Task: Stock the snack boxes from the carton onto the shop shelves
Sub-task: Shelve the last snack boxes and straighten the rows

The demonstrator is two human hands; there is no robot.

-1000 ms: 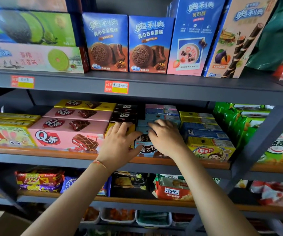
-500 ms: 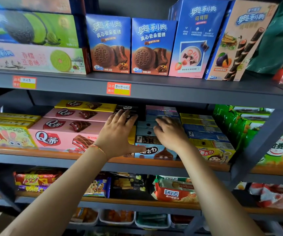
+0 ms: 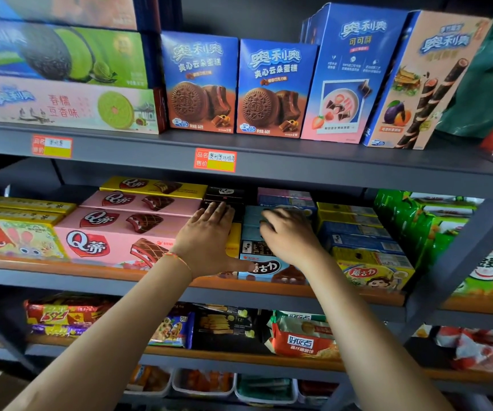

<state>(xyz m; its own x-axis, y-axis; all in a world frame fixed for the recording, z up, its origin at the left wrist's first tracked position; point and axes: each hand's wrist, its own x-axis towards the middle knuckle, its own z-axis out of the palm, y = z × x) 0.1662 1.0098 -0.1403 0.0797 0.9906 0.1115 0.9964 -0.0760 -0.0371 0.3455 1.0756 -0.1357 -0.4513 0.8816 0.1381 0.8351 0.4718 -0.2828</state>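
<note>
Middle shelf (image 3: 156, 289) nearly full. Left hand (image 3: 209, 235) flat, fingers straight on black boxes (image 3: 224, 194); right hand (image 3: 289, 235) fingers curled on blue boxes (image 3: 251, 232), squaring stack. Carton unseen.

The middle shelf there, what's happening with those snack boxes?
A person is stocking the middle shelf. The left hand lies flat, fingers straight, reaching over the yellow box to the black boxes behind it, thumb stretched toward the light blue box at the front. The right hand rests with curled fingers on the stack of light blue boxes; whether it has a grip on one is unclear. Pink Q boxes sit to the left, yellow and blue boxes to the right.
</note>
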